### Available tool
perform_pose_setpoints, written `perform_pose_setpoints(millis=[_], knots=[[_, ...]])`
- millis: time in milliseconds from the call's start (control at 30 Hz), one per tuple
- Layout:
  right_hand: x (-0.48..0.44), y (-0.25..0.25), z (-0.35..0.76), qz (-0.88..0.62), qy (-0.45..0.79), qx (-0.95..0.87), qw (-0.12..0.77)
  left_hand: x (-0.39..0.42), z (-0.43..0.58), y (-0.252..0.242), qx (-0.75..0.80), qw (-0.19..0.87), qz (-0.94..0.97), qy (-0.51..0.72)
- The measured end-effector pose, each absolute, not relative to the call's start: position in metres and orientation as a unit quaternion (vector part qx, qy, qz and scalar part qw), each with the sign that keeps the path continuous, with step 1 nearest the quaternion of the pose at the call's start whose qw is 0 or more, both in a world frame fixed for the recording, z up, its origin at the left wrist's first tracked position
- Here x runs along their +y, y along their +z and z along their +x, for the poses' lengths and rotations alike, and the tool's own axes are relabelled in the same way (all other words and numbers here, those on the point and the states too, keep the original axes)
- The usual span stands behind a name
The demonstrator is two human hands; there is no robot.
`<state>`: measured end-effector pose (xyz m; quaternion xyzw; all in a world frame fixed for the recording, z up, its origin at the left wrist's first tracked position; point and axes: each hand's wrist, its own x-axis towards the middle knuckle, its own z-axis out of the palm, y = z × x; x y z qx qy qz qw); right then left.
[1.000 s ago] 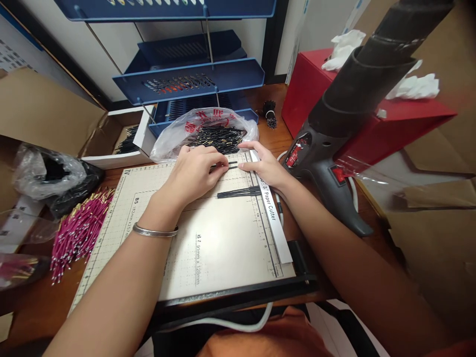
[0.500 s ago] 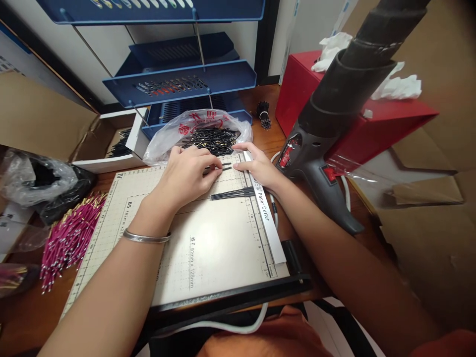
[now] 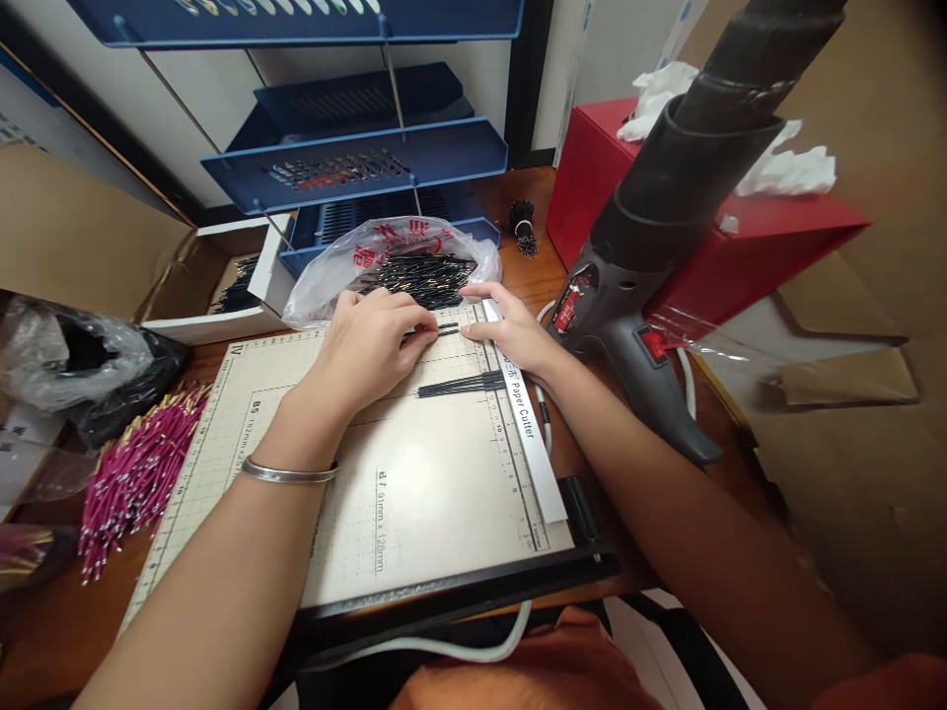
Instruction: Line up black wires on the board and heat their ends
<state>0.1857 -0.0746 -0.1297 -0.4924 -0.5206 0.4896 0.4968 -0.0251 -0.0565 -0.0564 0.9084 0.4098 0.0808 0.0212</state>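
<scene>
Smooth, pale board (image 3: 414, 493), printed grid; crinkled clear bag (image 3: 318, 281) beyond. Thin, straight black wires (image 3: 448, 330) at the board's far side, long axis crosswise, tips toward your right hand (image 3: 518, 333). Your left hand (image 3: 377, 340) pinches them, thumb and forefinger together; right thumb and forefinger spread. Slim black bundle (image 3: 460, 385) nearer you, also crosswise.

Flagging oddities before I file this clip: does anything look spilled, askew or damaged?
Mildly odd: a heap of magenta rods lies loose on the table beside the paper cutter, unlike the black rods in the plastic bag. Nothing looks clearly damaged; a spill can't be confirmed.
</scene>
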Motion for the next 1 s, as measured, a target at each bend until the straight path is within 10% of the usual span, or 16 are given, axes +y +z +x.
perform_pose_setpoints(millis=[1000], knots=[[-0.0714, -0.1348, 0.1874, -0.49, 0.47, -0.538, 0.501, -0.0517, -0.0271, -0.0633, 0.401, 0.012, 0.911, 0.096]])
